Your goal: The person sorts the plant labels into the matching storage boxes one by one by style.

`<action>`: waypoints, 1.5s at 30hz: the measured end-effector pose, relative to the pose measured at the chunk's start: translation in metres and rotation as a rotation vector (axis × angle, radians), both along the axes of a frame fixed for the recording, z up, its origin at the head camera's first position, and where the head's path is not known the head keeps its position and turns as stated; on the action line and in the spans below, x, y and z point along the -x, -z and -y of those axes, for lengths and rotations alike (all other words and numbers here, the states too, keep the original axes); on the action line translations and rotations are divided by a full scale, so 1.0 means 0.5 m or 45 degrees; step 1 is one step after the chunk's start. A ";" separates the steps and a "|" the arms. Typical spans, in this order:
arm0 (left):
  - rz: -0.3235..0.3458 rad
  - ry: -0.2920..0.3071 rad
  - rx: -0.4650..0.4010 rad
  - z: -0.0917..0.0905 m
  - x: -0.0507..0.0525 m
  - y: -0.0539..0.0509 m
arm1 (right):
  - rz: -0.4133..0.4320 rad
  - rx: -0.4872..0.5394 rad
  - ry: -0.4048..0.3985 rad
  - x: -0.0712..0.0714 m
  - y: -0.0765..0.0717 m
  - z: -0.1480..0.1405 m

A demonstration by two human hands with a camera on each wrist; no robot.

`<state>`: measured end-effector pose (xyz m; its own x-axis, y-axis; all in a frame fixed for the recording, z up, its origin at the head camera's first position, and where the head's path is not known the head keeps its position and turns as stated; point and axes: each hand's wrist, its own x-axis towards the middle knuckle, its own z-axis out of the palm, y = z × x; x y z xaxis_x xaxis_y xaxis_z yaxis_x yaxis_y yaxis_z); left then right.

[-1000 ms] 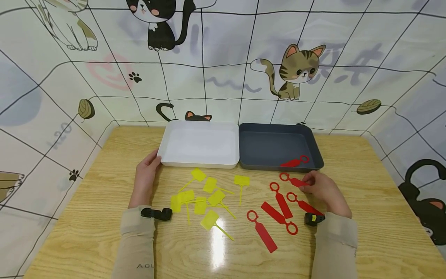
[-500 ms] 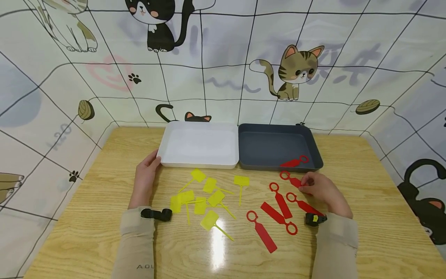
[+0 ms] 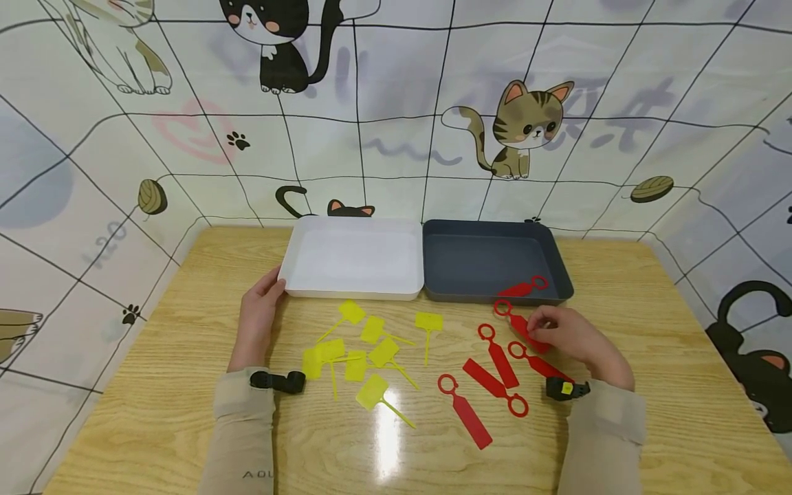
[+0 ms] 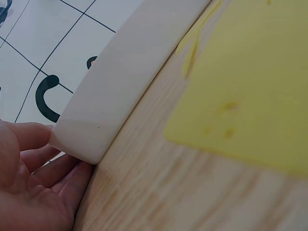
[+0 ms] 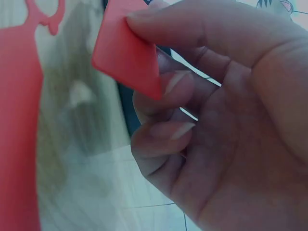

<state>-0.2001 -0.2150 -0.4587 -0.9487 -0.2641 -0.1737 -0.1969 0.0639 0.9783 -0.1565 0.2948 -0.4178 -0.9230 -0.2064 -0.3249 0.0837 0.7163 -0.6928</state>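
My right hand [image 3: 566, 335] pinches a red tag [image 3: 520, 326] just in front of the dark tray [image 3: 482, 258]; in the right wrist view the thumb lies on the flat end of that tag [image 5: 127, 53]. Another red tag [image 3: 518, 289] lies inside the dark tray at its front right. Several red tags [image 3: 473, 423] are spread on the table below. At the white tray's [image 3: 355, 258] front left corner is my left hand [image 3: 256, 316], its thumb and fingers holding the side; the left wrist view shows the fingers at the corner of the white tray [image 4: 106, 91].
Several yellow tags [image 3: 373, 390] with thin stems lie in front of the white tray, some overlapping. The two trays stand side by side at the back of the wooden table [image 3: 322, 447], before a cat-patterned cloth [image 3: 396, 89].
The red tag in my right hand has turned, its flat end now pointing more toward the front right. The right wrist has shifted slightly right. My left hand has stayed at the white tray.
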 end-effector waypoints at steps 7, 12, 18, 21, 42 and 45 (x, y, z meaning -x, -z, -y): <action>-0.011 -0.004 -0.001 0.001 0.001 0.001 | -0.004 0.024 -0.043 -0.003 -0.023 0.007; -0.028 -0.004 -0.011 0.001 0.003 0.003 | -0.003 0.032 -0.056 -0.008 -0.038 0.014; -0.041 -0.001 -0.029 0.000 0.003 0.005 | -0.039 0.054 -0.040 -0.012 -0.044 0.018; -0.038 -0.002 -0.032 0.000 0.002 0.005 | -0.117 0.038 -0.020 -0.008 -0.040 0.019; -0.013 -0.003 0.000 0.001 0.003 0.005 | -0.502 0.181 0.438 0.027 0.002 0.092; -0.023 -0.003 -0.012 0.000 0.003 0.004 | -0.464 0.229 0.486 0.029 0.007 0.099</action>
